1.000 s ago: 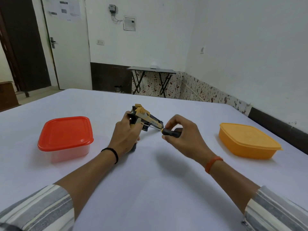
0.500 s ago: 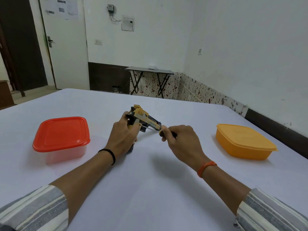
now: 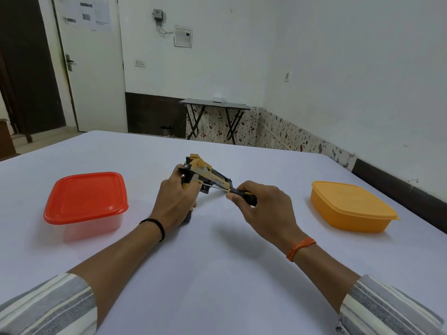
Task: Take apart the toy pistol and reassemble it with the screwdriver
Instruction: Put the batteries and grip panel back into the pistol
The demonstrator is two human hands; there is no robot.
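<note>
Two forearms reach in from the bottom corners of the frame, striped sleeves pushed back, and meet just above the middle of the picture over the white counter (image 3: 217, 274). The left hand (image 3: 175, 203), a black band at its wrist, stands with its back to the viewer and its fingers curled round the grip of the toy pistol (image 3: 205, 174), holding it just clear of the cloth. The right hand (image 3: 263, 209), with an orange thread round its wrist, comes in from the lower right and pinches the black handle of the screwdriver (image 3: 239, 193) between thumb and fingertips, knuckles raised. The pistol is yellow-tan on its upper body with dark grey or black parts along the barrel and at the rear, and some small markings on its side that are too fine to read. Its long axis runs from upper left to lower right in the frame, the muzzle aimed toward the right hand and slightly downward, the grip dropping into the left palm. The screwdriver lies along nearly the same slant, its thin metal shaft reaching up and left from the handle, the tip touching the pistol's side near the top of the grip. A red-lidded box (image 3: 85, 201) sits at mid left, and an orange box (image 3: 350, 206) at mid right, both well apart from the hands.
</note>
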